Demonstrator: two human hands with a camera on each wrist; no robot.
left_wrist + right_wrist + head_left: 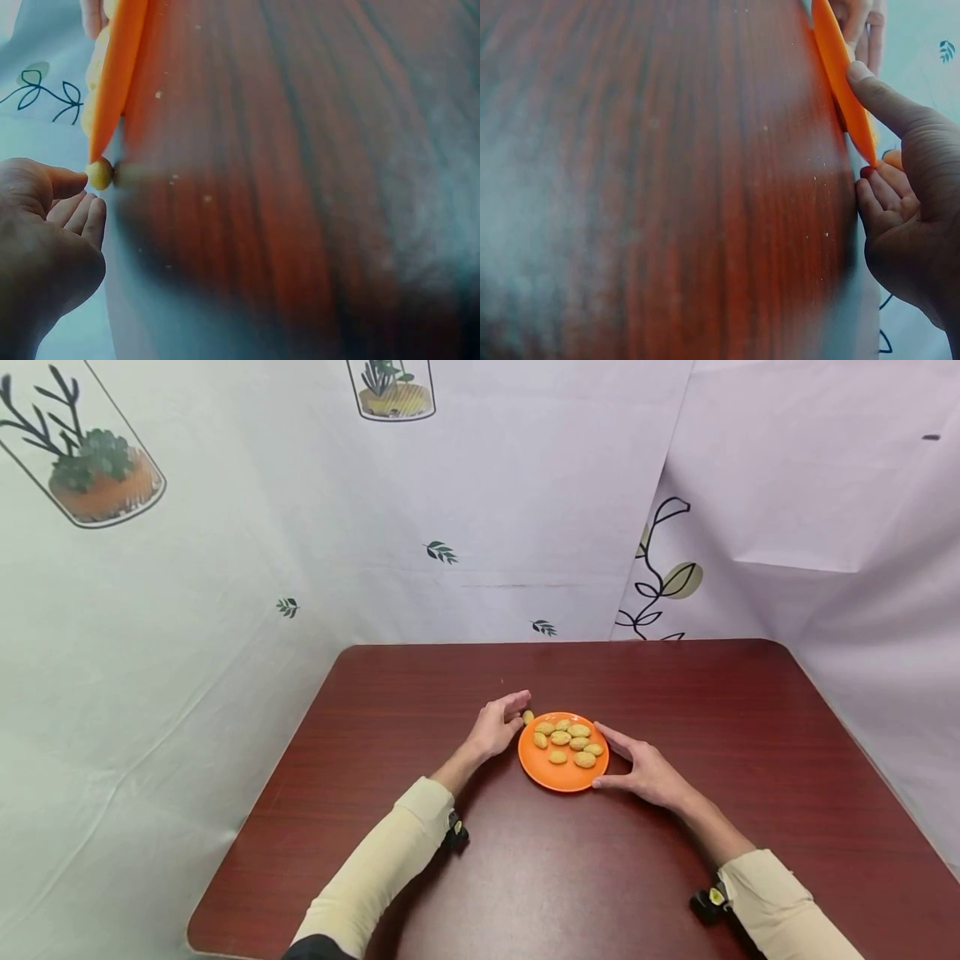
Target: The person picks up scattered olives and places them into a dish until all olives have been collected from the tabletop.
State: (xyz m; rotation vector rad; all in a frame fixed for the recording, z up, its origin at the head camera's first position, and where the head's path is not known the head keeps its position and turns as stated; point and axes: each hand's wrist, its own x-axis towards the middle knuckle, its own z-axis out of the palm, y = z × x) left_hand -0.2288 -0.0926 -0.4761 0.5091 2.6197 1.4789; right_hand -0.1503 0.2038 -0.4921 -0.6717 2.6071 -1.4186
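Note:
An orange plate (564, 781) lies on the dark red table, with several tan oval nuts (560, 738) on it. One more nut (528, 717) sits just outside the plate's far left rim. My left hand (497, 724) is beside that nut, its fingers stretched out past it and the thumb close to it. In the left wrist view the thumb tip is right at the loose nut (100, 174), below the plate edge. From the right, my right hand (648, 772) holds the plate's rim between spread thumb and fingers. The right wrist view shows the thumb against the rim (844, 82).
The wood-grain table (465, 893) has rounded corners and reaches back to a pale printed cloth (487, 510). More cloth hangs at the left and right. A small black device (456, 833) is strapped at the left sleeve, another device (708, 903) at the right.

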